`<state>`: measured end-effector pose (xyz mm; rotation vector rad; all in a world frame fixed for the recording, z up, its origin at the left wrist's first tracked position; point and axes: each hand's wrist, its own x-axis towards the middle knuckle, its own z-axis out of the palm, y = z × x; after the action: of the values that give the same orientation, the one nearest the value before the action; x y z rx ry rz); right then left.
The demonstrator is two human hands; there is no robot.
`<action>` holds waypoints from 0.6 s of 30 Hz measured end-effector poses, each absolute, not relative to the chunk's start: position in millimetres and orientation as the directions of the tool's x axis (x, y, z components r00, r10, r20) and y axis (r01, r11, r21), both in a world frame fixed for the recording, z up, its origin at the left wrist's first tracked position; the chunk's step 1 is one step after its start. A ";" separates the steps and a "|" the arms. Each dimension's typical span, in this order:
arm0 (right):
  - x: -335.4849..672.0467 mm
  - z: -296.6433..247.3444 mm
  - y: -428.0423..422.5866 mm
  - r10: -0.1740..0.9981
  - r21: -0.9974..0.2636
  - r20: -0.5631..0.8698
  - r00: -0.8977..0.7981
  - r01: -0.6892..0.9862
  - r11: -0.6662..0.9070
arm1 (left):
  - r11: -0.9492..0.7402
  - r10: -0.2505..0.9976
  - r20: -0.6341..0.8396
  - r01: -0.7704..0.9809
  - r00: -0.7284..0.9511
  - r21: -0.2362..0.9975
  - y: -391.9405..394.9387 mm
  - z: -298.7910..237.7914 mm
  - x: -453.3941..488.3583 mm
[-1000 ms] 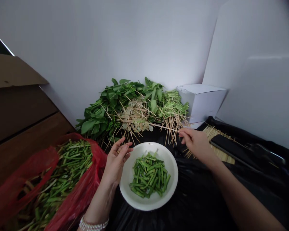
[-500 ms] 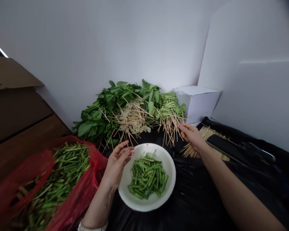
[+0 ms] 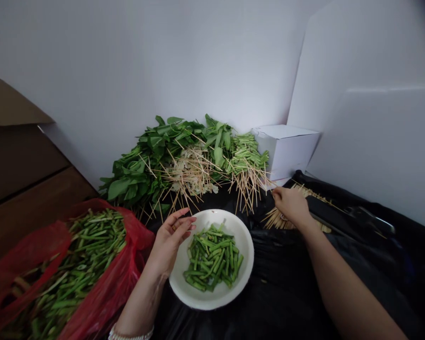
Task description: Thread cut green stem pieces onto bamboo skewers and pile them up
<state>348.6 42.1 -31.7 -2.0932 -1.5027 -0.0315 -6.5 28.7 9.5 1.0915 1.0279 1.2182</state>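
Above the left rim of a white bowl [image 3: 247,276] my left hand [image 3: 172,236] is open, its fingers apart and slightly curled, holding nothing. Cut green vegetable stems [image 3: 214,259] fill the middle of the bowl. To the right, my right hand [image 3: 291,204] is closed over a pile of bamboo skewers [image 3: 273,219]; what its fingers hold, if anything, is hidden. Just left of that hand lie skewered green stems [image 3: 248,153], their sticks pointing toward me.
A red plastic bag [image 3: 136,236] of cut stems stands at the left. Skewered leafy greens [image 3: 127,182] and pale skewered pieces [image 3: 191,170] lie along the wall. A white box [image 3: 292,148], a dark phone [image 3: 329,215] and a cardboard box [image 3: 17,151] are also around.
My right hand has moved right and slightly down, from beside the skewered stems to the loose skewer pile. My left hand stays by the bowl. The whole view has shifted slightly.
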 end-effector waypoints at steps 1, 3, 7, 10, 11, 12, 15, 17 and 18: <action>348.1 -33.8 39.3 0.894 -0.369 0.299 0.332 0.905 -0.213 | 0.032 0.997 -0.018 -0.180 0.078 0.983 29.0 9.2 -6.6; 346.5 -38.4 36.1 0.938 -0.279 0.239 0.251 0.943 -0.182 | 0.031 0.996 -0.017 -0.176 0.083 0.984 30.1 7.9 -7.3; 344.0 -43.6 36.0 0.976 -0.156 0.179 0.121 0.983 -0.093 | 0.016 0.995 0.000 -0.163 0.100 0.987 31.0 5.6 -9.0; 341.0 -41.6 36.5 0.985 -0.115 0.168 0.039 0.993 -0.019 | -0.003 0.993 0.018 -0.123 0.121 0.992 29.1 6.1 -7.8; 339.4 -40.0 36.5 0.986 -0.111 0.168 0.010 0.994 0.009 | -0.015 0.991 0.028 -0.101 0.129 0.995 28.3 6.3 -6.9; 337.6 -38.1 36.5 0.986 -0.112 0.168 -0.021 0.993 0.040 | -0.032 0.989 0.042 -0.075 0.139 0.997 27.6 6.4 -5.9; 331.0 -31.8 37.2 0.979 -0.133 0.169 -0.116 0.981 0.140 | -0.120 0.978 0.112 0.038 0.176 0.992 26.4 4.6 -3.2; 326.0 -28.0 38.0 0.959 -0.172 0.197 -0.204 0.956 0.239 | -0.212 0.960 0.173 0.165 0.218 0.963 26.1 1.5 -2.5; 323.1 -26.3 38.1 0.942 -0.195 0.225 -0.249 0.936 0.294 | -0.266 0.946 0.206 0.242 0.249 0.933 25.8 -0.2 -2.5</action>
<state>323.1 38.1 -26.3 -1.7068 -2.2694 0.0294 -2.5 25.8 -0.2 1.6907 1.1098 1.0676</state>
